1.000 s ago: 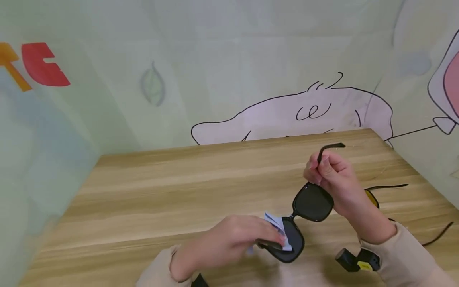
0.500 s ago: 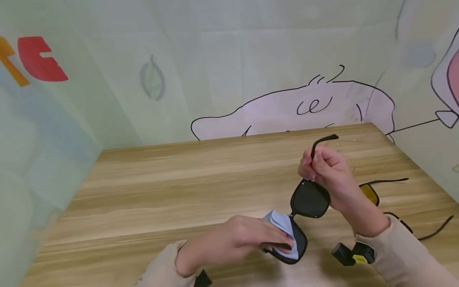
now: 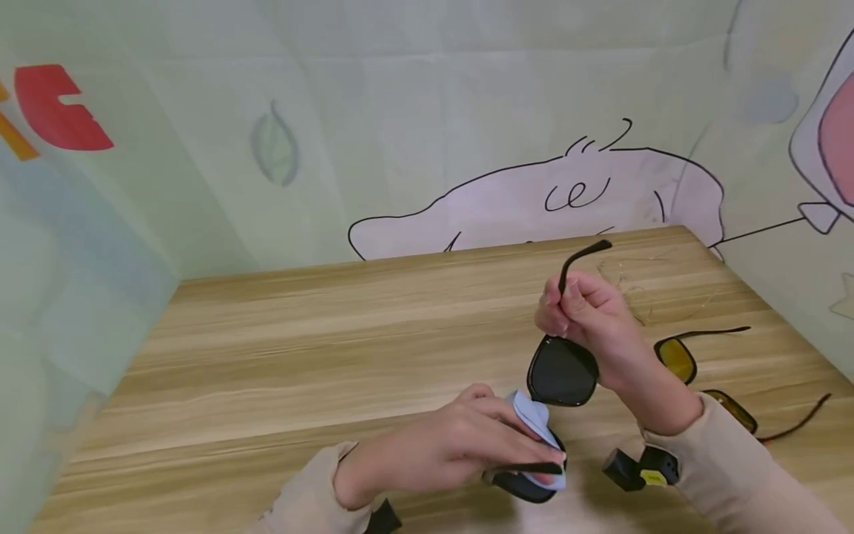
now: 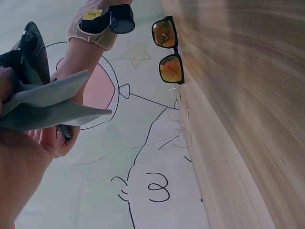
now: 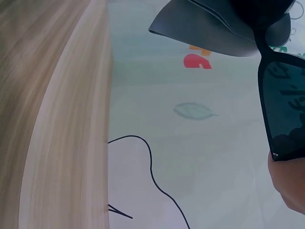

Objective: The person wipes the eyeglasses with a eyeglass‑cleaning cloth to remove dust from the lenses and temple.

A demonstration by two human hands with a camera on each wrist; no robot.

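Note:
Black sunglasses [image 3: 563, 373] with dark lenses are held above the table, tilted down to the left. My right hand [image 3: 590, 315] grips them by the temple near the hinge at the upper end. At the lower lens, my left hand [image 3: 467, 437] pinches a light blue cloth [image 3: 530, 412] around that lens, which is mostly covered by fingers and cloth. In the left wrist view the cloth [image 4: 57, 98] shows as two folded layers. The right wrist view shows one dark lens [image 5: 288, 107] close up, with the cloth [image 5: 205, 28] behind the frame.
Another pair of glasses with yellow lenses [image 3: 677, 361] lies on the wooden table [image 3: 300, 356] at the right, partly behind my right forearm. Thin clear strands [image 3: 623, 278] lie at the back right. A printed sheet [image 3: 400, 111] stands behind the table.
Both hands still hold the sunglasses and cloth. The right hand has shifted slightly left in view; the left hand has moved slightly right, and the cloth now wraps more of the lower lens.

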